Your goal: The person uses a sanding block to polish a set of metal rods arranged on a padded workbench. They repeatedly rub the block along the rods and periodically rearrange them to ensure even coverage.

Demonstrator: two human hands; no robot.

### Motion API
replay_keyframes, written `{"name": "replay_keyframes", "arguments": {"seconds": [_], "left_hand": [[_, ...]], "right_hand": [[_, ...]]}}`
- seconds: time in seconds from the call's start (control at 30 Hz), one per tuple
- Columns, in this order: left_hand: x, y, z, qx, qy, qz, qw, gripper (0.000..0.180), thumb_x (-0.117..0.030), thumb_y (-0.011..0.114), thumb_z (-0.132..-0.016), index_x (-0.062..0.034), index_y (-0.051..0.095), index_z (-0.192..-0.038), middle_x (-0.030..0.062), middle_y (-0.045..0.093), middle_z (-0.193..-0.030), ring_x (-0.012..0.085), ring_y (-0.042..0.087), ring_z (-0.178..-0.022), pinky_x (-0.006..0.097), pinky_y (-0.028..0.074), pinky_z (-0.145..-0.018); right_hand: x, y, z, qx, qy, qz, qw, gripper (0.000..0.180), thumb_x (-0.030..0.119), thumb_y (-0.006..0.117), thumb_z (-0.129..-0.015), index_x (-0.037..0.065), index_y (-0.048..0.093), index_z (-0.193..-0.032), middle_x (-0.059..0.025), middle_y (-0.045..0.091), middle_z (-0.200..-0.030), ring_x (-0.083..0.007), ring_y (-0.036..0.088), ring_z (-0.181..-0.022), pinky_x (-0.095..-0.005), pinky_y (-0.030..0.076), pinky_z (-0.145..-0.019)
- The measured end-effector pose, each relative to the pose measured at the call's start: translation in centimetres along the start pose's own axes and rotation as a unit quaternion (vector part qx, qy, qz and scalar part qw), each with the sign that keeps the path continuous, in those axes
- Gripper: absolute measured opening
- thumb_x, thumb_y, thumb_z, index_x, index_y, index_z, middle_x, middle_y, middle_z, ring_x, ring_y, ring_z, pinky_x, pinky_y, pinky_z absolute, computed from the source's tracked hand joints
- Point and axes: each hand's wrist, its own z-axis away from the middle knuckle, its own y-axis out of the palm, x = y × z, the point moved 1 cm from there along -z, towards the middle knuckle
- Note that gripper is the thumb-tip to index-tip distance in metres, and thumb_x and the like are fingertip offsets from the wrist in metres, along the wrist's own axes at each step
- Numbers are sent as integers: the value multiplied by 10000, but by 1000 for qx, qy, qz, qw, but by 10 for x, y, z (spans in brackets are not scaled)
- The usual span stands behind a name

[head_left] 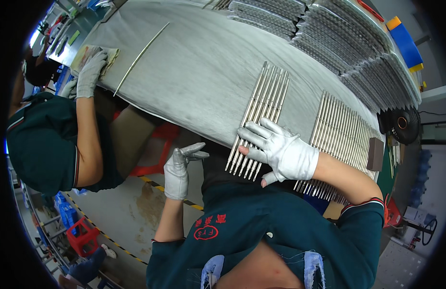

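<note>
My right hand [286,153], in a grey-white glove with some bare fingertips, lies with its fingers stretched over a group of slim metal rods [267,96]. These rods lie side by side on the grey table, and their near ends jut past its front edge. My left hand [178,172], gloved too, is held in the air off the table edge. Its fingers are extended and nothing shows in them. To the right of my right hand is a wider row of similar metal rods [336,127], partly beneath my forearm.
A dark block [375,154] sits by the wider row. Stacks of wrapped rods [338,38] line the back right, near a black fan [401,123]. One thin rod [141,59] lies alone at left. There, a co-worker's gloved hand [92,72] rests on a cloth. A red stool [160,149] stands below.
</note>
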Motion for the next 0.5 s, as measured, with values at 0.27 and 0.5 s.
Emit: {"name": "replay_keyframes", "arguments": {"seconds": [0.27,0.5], "left_hand": [[-25,5,-19,20,458,-332,824,713,-677,614,-840,-91,633,-1246,87,707,-1180,366,660,-1064,501,484,-989],[-47,35,-27,159,408,-485,757,879,-732,676,-685,-162,588,-1347,144,650,-1303,424,584,-1224,644,347,-1096]], "right_hand": [[-18,-8,-28,-91,-15,-113,989,869,620,553,-920,-4,402,-1507,-290,329,-1574,-435,304,-1481,-498,254,-1222],[-124,-51,-36,-343,250,-314,849,758,621,440,-1015,116,361,-1574,-169,478,-1539,-317,431,-1440,-385,305,-1206]]}}
